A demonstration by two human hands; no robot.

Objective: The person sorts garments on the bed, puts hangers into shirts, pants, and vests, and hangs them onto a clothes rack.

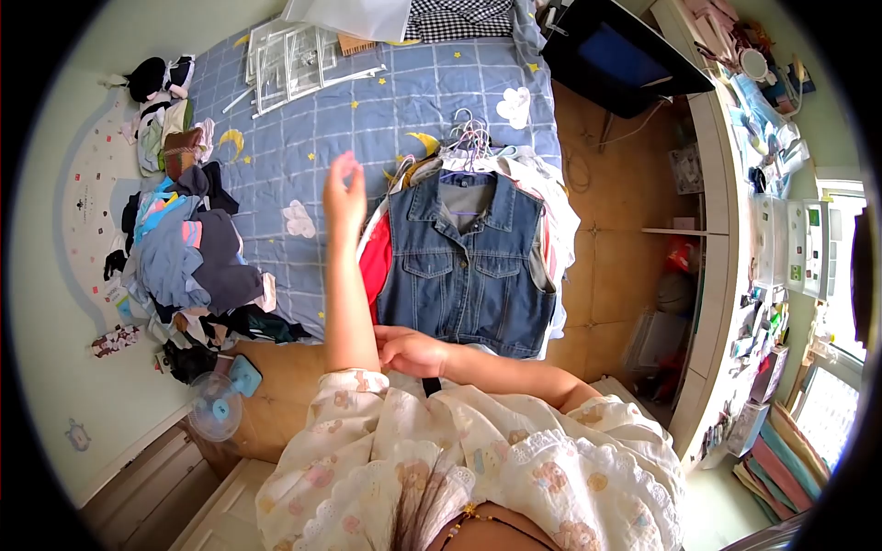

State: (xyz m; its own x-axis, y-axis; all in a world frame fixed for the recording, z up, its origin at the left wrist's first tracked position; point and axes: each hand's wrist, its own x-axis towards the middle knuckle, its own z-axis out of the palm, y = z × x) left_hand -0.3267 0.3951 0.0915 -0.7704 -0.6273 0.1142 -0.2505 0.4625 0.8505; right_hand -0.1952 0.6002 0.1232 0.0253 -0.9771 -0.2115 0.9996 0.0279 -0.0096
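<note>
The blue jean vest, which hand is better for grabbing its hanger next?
Probably the left hand. It is raised beside the vest, nearer the hanger hooks, and nothing shows in it. The right hand is lower, by the left arm, farther from the hooks.

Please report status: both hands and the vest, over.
Left hand raised, appears empty. Right hand by left sleeve. Denim vest atop clothes pile, front uncovered.

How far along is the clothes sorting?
Looks done: the denim vest lies on top of a hangered stack, hooks gathered together. In hand: no garment visible; the left hand is raised, the right hand at the left sleeve. Probably left: the loose heap, not on visible hangers.
</note>
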